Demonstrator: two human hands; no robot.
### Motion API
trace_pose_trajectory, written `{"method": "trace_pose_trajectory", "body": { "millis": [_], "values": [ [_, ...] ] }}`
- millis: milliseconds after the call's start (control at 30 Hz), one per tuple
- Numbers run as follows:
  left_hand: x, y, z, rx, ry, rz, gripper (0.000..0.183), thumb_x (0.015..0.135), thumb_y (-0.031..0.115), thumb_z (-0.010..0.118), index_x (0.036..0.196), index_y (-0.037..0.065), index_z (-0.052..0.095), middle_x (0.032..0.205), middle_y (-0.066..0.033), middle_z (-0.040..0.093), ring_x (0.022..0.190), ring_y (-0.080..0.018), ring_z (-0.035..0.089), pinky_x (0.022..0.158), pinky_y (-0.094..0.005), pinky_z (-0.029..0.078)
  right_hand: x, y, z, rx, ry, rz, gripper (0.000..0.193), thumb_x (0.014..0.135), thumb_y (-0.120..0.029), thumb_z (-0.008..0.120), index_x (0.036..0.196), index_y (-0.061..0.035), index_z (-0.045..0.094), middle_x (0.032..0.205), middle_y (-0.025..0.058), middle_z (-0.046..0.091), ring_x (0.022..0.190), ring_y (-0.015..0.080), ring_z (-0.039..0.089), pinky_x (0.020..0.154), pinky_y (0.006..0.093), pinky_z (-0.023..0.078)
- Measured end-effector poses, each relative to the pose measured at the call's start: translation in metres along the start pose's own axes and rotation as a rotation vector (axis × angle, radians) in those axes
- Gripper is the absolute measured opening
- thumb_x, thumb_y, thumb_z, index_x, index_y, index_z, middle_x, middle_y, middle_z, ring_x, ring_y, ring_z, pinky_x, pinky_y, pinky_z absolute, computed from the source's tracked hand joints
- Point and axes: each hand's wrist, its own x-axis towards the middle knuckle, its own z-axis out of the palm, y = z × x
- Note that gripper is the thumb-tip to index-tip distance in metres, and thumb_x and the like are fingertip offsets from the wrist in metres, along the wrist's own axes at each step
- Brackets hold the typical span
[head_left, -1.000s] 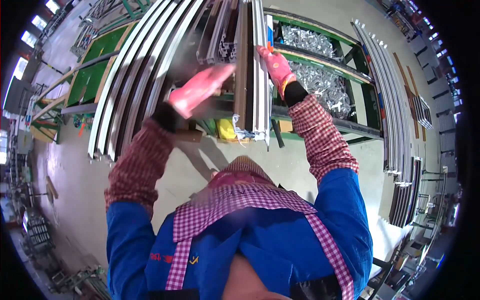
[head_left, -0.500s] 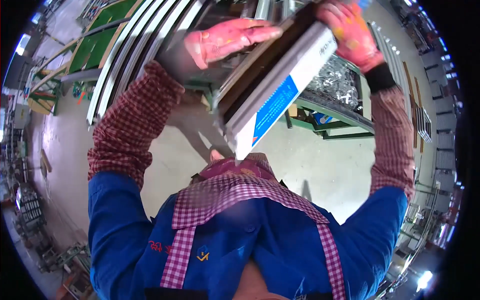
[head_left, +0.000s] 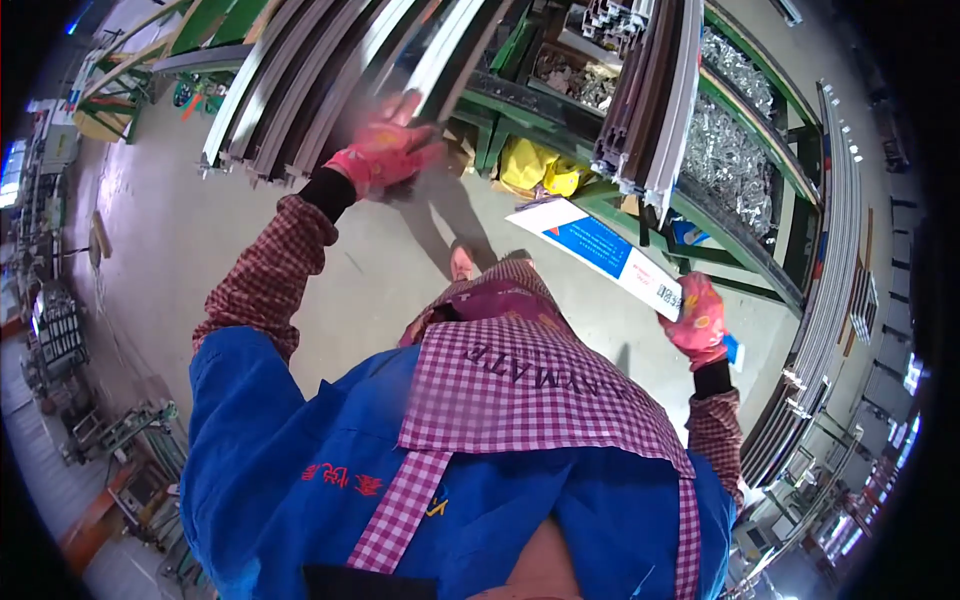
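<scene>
My left hand (head_left: pixel 385 155), in a pink patterned glove, is over the near ends of several long brown and white profiles (head_left: pixel 300 110). It is blurred, but its fingers look stretched out and apart; whether it touches a profile I cannot tell. Low on the right, my gloved right hand (head_left: pixel 697 318) is closed around one end of a flat white-and-blue printed strip (head_left: pixel 600 245). The strip points up and left, away from my body. A small blue piece shows on the other side of that hand.
A bundle of brown and white profiles (head_left: pixel 650 110) rests on a green rack (head_left: pixel 740 235). Bins of shiny metal scrap (head_left: pixel 725 150) stand beside it, with a yellow bag (head_left: pixel 535 168) underneath. More long profiles (head_left: pixel 840 230) line the right side.
The right hand has come down and toward me from the far end of a profile, and now holds the printed strip apart from it. The left hand has moved down over the left profiles.
</scene>
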Motion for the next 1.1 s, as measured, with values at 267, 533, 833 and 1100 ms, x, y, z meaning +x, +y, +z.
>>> {"method": "trace_pose_trajectory", "body": {
  "millis": [267,533,833,1100],
  "values": [
    [-0.007,0.002,-0.007,-1.528,-0.554,-0.843,0.068,0.092,0.046,0.055,0.143,0.004,0.038,0.134,-0.0112,0.047,0.119,-0.0165,0.048,0.094,-0.0324,0.045,0.001,-0.034,0.029,0.063,-0.193,0.071,0.037,0.063,-0.026,0.077,0.087,-0.0046,0.059,0.082,0.0139,0.056,0.078,0.0336,0.057,0.067,0.0425,0.047],
    [0.021,0.043,-0.027,-1.336,-0.446,-0.779,0.052,0.087,0.037,0.068,0.121,0.000,0.058,0.108,-0.0080,0.065,0.095,-0.0145,0.060,0.083,-0.0287,0.049,0.005,-0.032,0.041,0.074,-0.241,0.004,0.042,0.060,-0.028,0.077,0.091,-0.0046,0.059,0.083,0.0127,0.056,0.079,0.0317,0.057,0.068,0.0424,0.048],
    [0.031,0.072,-0.032,-1.840,-0.305,-0.933,0.031,0.091,0.011,0.061,0.116,-0.004,0.048,0.114,-0.0165,0.064,0.100,-0.0177,0.065,0.070,-0.0230,0.054,0.006,-0.034,0.054,0.063,-0.238,0.008,0.045,0.059,-0.029,0.077,0.092,-0.0054,0.058,0.084,0.0126,0.056,0.081,0.0319,0.057,0.069,0.0430,0.048],
    [0.021,0.080,-0.022,-1.506,-0.291,-0.769,0.046,0.085,0.022,0.069,0.119,-0.002,0.049,0.129,-0.0212,0.050,0.108,-0.0249,0.057,0.084,-0.0321,0.050,0.004,-0.037,0.055,0.026,-0.248,0.034,0.045,0.054,-0.027,0.077,0.088,-0.0056,0.057,0.085,0.0125,0.055,0.082,0.0328,0.055,0.070,0.0435,0.046]
  ]
}}
